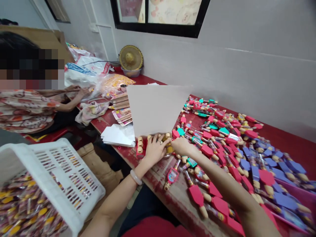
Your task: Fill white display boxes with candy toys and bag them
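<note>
A display box with a raised white cardboard lid (158,108) stands at the table's near edge. Inside it, small toys with round tan ends (140,144) sit in a row. My left hand (156,148) lies over this row with its fingers spread, touching the toys. My right hand (182,145) is curled at the box's right end, fingers close to my left fingertips; what they hold, if anything, is hidden. Just right of it lie many loose paddle-shaped toys with clear tubes, in pink (197,194), green (224,131) and purple (245,164).
To the left are a stack of white cards (118,135), printed cards (122,115) and a cloth (92,112). A white plastic basket (66,171) full of wrapped toys stands lower left. Another person (27,108) sits at the far left, near plastic bags (86,70).
</note>
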{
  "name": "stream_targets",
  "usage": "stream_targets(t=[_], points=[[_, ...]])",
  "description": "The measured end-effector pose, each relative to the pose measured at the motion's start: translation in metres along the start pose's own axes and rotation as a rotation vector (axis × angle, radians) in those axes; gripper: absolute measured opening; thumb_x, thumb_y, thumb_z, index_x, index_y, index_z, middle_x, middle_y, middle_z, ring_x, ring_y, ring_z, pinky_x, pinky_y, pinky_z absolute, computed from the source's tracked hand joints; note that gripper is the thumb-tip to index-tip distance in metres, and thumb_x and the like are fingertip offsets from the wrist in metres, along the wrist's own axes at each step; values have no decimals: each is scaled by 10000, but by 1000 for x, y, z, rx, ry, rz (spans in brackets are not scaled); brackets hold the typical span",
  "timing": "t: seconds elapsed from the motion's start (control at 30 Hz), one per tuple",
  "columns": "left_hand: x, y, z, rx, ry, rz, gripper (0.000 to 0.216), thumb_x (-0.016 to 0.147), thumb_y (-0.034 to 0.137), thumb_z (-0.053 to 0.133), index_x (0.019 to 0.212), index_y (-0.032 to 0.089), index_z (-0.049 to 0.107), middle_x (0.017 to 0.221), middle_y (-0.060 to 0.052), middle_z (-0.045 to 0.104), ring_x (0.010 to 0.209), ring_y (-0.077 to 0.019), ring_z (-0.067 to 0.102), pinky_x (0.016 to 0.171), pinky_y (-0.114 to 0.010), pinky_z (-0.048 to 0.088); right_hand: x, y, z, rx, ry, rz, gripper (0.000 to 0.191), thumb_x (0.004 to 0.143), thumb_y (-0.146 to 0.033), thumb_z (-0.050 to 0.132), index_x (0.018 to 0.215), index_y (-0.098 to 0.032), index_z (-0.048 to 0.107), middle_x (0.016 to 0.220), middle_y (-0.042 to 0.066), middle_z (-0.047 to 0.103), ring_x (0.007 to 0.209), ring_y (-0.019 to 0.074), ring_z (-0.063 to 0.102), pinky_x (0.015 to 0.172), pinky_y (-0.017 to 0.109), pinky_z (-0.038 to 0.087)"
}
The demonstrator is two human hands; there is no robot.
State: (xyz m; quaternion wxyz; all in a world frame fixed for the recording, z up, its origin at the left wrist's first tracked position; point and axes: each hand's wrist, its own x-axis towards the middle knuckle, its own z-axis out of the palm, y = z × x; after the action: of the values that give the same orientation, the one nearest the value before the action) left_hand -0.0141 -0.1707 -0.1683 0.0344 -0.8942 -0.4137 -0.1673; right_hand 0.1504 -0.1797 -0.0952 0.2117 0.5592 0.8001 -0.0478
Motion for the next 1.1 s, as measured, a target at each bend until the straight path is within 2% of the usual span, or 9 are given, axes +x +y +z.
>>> stream_targets(t=[0.37, 0.57, 0.63, 0.77, 0.8, 0.87, 0.97, 1.03, 1.1], points=[[-1, -2, 1, -37, 27, 44, 549, 920, 301, 621, 1458, 380, 538, 1502, -54, 557, 1382, -357, 452, 1108, -566, 396, -4, -14, 17, 56, 20, -27, 307, 855, -11, 560, 1083, -91, 749, 1023, 215, 761, 1030, 313, 728, 1041, 423, 435], [-4, -4, -1, -241, 91, 51, 500, 897, 240, 642, 1387, 331, 604, 1472, -81, 580, 1369, -352, 489, 1121, -589, 396, 12, -3, 39, 216, 30, 75, 290, 860, -188, 707, 1139, -111, 680, 1045, 179, 757, 982, 284, 730, 809, 292, 488], [-9, -11, -12, -479, 246, 11, 419, 945, 265, 599, 1364, 293, 608, 1427, -82, 611, 1320, -283, 547, 1113, -500, 439, 3, -2, 50, 319, 96, 109, 329, 906, -251, 670, 1209, -136, 611, 1058, 137, 752, 962, 238, 721, 729, 250, 471], [-6, -41, -57, -774, 914, -356, 474, 1008, 407, 538, 1452, 247, 489, 1430, -111, 558, 1256, -201, 579, 1073, -377, 472, -7, -6, 68, 683, 395, 250, 195, 939, -207, 546, 1132, -178, 537, 956, 68, 723, 869, 204, 688, 724, 259, 444], [-2, -53, -70, -800, 1007, -427, 510, 1008, 464, 530, 1466, 246, 475, 1457, -115, 531, 1275, -203, 565, 1089, -381, 458, -7, -6, 71, 761, 444, 267, 161, 914, -198, 555, 1074, -188, 539, 930, 62, 715, 854, 211, 679, 730, 271, 444], [7, -76, -94, -908, 939, -450, 557, 1015, 581, 447, 1445, 234, 514, 1460, -116, 542, 1315, -219, 545, 1123, -404, 433, -6, -4, 74, 908, 489, 240, 157, 869, -246, 601, 1010, -201, 546, 931, 62, 710, 864, 224, 671, 749, 294, 462], [-3, -98, -113, -1098, 524, -341, 747, 1010, 700, 206, 1269, 180, 676, 1293, -139, 676, 1317, -276, 562, 1116, -463, 450, -24, 9, 78, 1224, 563, 160, 314, 880, -475, 606, 1041, -207, 594, 975, 66, 716, 879, 236, 672, 784, 334, 508], [-35, -98, -107, -1073, 300, -266, 837, 986, 737, 147, 1092, 176, 760, 1236, -151, 707, 1346, -313, 539, 1138, -497, 429, -53, 22, 85, 1422, 571, 174, 478, 914, -641, 508, 1033, -198, 645, 955, 77, 721, 847, 245, 672, 794, 364, 527], [-82, -88, -87, -921, 148, -248, 767, 953, 775, 273, 1027, 205, 781, 1357, -140, 652, 1429, -332, 449, 1208, -521, 339, -87, 31, 97, 1571, 440, 138, 663, 949, -738, 345, 1021, -178, 693, 951, 105, 729, 844, 263, 678, 813, 395, 536]])
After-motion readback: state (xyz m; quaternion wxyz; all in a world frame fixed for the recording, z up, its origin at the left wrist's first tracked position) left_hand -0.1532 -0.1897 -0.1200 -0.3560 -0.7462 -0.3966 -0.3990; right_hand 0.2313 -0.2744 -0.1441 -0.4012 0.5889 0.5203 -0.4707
